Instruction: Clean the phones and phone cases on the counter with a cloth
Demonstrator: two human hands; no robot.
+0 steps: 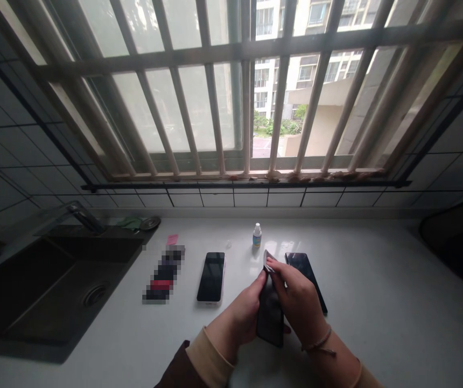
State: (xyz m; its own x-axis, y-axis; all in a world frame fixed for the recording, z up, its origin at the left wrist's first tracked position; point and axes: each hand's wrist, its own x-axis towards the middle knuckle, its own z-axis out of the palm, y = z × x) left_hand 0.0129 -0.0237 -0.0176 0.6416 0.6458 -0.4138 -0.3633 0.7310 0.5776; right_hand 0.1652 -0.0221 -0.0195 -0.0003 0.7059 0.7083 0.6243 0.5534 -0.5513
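Seen from behind the person at the counter, the two hands work close together over the white stone countertop (380,302). The left hand (237,315) is mostly closed: it wraps around the side of a dark smartphone (269,323) and holds it tilted, with the lower end near the counter. The right hand (298,293) is half closed, and its fingertips (271,262) pinch a small folded white cloth (268,260) against the phone's top end — the cloth touches the phone there.

Just beside the right hand, at about two o'clock, a black smartphone (306,277) lies on the counter, partly under that hand. At twelve o'clock stands a small dropper bottle (257,236) with a blue label. At ten o'clock lies a white-framed phone (211,277), screen up, and past it is a pixelated object (163,274) — too blurred to tell what it is. Farther, at nine o'clock, is a dark sink (56,288).
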